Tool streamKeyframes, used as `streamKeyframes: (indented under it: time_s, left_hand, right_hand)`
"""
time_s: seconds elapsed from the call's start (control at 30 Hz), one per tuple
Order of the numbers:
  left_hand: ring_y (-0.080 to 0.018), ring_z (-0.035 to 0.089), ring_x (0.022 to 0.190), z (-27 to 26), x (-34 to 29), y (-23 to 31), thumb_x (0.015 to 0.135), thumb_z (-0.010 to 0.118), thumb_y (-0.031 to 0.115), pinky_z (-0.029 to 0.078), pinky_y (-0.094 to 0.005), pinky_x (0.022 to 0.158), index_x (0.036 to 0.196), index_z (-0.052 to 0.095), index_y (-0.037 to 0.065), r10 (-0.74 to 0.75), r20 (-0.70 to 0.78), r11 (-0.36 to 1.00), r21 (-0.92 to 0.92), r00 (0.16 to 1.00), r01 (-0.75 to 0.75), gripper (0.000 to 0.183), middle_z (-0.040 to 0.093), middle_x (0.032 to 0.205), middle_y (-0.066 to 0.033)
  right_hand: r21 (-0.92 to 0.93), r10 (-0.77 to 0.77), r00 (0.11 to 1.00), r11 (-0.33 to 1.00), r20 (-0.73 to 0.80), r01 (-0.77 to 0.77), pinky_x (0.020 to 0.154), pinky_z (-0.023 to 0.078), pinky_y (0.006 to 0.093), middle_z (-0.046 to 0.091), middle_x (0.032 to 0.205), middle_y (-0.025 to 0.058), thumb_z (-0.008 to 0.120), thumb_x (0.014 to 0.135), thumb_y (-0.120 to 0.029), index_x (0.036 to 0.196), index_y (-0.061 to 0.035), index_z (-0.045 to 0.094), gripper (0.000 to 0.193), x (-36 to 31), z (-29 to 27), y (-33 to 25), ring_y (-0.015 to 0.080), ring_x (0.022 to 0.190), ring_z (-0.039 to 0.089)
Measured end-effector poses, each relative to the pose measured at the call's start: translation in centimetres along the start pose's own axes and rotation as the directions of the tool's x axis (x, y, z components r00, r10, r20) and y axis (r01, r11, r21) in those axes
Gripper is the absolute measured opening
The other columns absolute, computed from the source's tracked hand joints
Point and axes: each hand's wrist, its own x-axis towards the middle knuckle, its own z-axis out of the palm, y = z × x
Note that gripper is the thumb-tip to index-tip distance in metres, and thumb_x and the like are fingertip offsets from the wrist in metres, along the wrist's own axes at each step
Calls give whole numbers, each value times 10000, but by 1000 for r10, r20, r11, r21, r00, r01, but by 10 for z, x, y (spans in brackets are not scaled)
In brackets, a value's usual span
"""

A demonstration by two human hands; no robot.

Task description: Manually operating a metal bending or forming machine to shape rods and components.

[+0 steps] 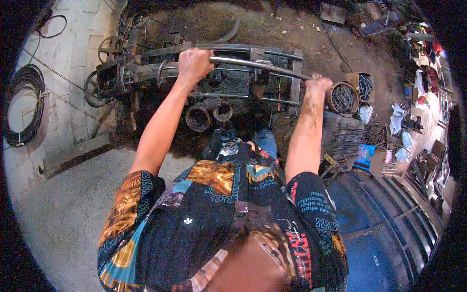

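Packages only, all on the right side of the frame:
- Open brown cardboard box [360,83], upper right, tilted, flaps up, full of dark bent metal pieces. A round rusty tin [343,98] of the same kind of pieces sits just beside it on its left.
- Flat blue packet [365,156] with a red-and-white print patch, right of centre, lying on the ground below a pile of thin rods.
- Whitish crumpled bags [403,146] near the packet, further right; cannot tell their contents.

No screens or signs visible.
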Motion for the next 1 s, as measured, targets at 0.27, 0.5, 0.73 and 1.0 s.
streamKeyframes:
  time_s: [0.27, 0.5, 0.73, 1.0]
  left_hand:
    - [-362, 602, 564, 9, -116, 88, 747, 611, 259, 497, -445, 543, 680, 621, 28, -382, 132, 885, -232, 915, 403, 242, 591, 607, -195]
    - [-337, 623, 648, 7, -137, 101, 836, 527, 425, 486, -426, 596, 776, 612, 11, -428, 325, 792, -314, 843, 523, 427, 609, 669, -201]
    - [-153, 585, 852, 50, -197, 37, 905, 262, 571, 431, -281, 729, 1134, 535, 17, -494, 519, -145, -840, 698, 522, 658, 611, 968, -78]
    - [-156, 615, 699, 114, -300, -8, 936, 301, 484, 445, -277, 602, 1041, 565, -14, -774, 439, -229, -866, 456, 445, 573, 636, 852, -78]
  right_hand:
    - [-480, -87, 924, 834, 373, 272, 428, 388, 352, 510, 675, 65, 441, 872, -388, 831, -69, 492, 325, -34, 155, 40, 230, 515, 485]
    - [-709, -486, 672, 140, 559, 691, 845, 445, 427, 556, 1076, 257, 609, 785, -334, 1148, 132, 385, 632, -85, 153, 94, 376, 982, 554]
    - [-681, -5, 695, -205, 719, 703, 972, 357, 437, 452, 1227, 305, 496, 759, -535, 1306, 122, 159, 918, -166, 152, 148, 409, 1125, 475]
    - [-268, 314, 351, -280, 882, 922, 878, 414, 442, 597, 991, 244, 370, 813, -625, 1082, -99, 590, 630, -270, 45, 171, 393, 973, 556]
